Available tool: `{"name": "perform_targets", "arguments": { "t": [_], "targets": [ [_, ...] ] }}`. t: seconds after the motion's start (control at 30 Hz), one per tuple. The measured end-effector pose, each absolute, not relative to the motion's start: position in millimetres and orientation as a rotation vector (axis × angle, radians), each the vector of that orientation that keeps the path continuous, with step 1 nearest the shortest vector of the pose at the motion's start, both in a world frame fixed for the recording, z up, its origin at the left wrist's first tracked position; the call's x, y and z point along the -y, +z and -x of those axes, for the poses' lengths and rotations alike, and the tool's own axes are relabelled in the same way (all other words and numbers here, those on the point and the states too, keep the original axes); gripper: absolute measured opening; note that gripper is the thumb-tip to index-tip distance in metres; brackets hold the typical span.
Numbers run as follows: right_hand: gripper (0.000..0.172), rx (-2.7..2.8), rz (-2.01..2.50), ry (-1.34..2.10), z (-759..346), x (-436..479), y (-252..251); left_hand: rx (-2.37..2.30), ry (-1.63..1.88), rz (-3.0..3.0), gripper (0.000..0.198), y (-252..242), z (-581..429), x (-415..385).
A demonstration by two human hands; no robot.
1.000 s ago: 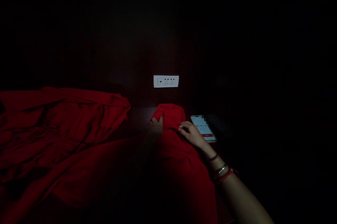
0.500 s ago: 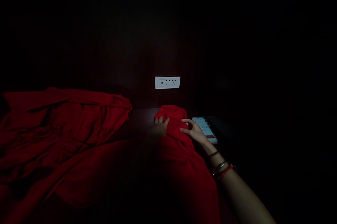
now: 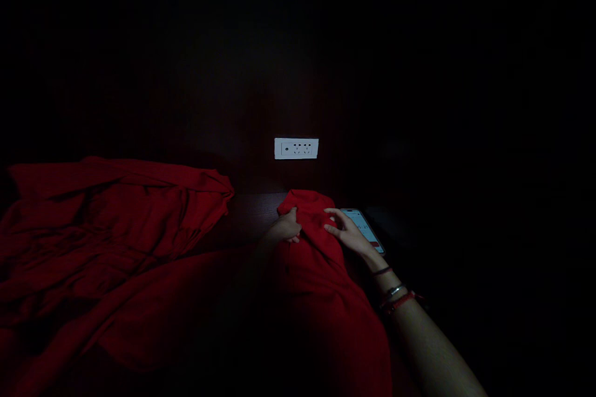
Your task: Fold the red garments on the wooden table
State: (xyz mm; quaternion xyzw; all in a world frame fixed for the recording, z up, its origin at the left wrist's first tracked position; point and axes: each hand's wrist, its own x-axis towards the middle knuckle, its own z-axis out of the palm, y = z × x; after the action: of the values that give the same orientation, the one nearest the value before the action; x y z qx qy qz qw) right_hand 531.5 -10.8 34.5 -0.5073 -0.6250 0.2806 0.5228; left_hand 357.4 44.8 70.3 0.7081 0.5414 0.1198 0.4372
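Observation:
Red cloth (image 3: 326, 285) runs from the lower centre up to a narrow folded end below the wall socket. At the left edge of that end is my left hand (image 3: 287, 227), its fingers curled together on the fabric. My right hand (image 3: 347, 232) rests against the right edge, thumb and fingers apart, with its fingertips touching the cloth. Bracelets circle the right wrist. More of the red cloth (image 3: 139, 210) lies in loose wrinkles at the left. Deep shadow hides my left forearm and the lower middle.
A white socket panel (image 3: 297, 148) is on the dark wall. A phone (image 3: 367, 230) with a lit screen lies just behind my right hand. Between the cloth parts, a strip of dark wooden surface (image 3: 254, 210) shows.
My left hand has moved slightly down, and its fingers have gone from spread to curled on the cloth. My right hand has shifted slightly right. The cloth end has shifted slightly right.

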Motion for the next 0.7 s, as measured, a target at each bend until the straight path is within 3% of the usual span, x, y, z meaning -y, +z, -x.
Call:
{"name": "perform_targets", "arguments": {
  "t": [0.13, 0.3, 0.53, 0.7],
  "targets": [
    [0.038, 1.477, 1.231, 0.632, -531, 8, 31, -1.231, 0.463, -1.513, 0.059, 66, -369, -44],
    [0.041, 1.440, 1.297, 0.422, -528, 8, 27, -1.150, 0.637, -1.142, 0.070, 53, -384, -37],
    [0.034, 1.411, 1.510, 0.165, -524, 9, 24, -1.267, 0.621, -1.201, 0.072, 50, -383, -33],
    [0.032, 1.190, 1.602, 0.317, -539, 0, 17, -1.292, 0.579, -1.336, 0.062, 59, -371, -38]
  ]
}}
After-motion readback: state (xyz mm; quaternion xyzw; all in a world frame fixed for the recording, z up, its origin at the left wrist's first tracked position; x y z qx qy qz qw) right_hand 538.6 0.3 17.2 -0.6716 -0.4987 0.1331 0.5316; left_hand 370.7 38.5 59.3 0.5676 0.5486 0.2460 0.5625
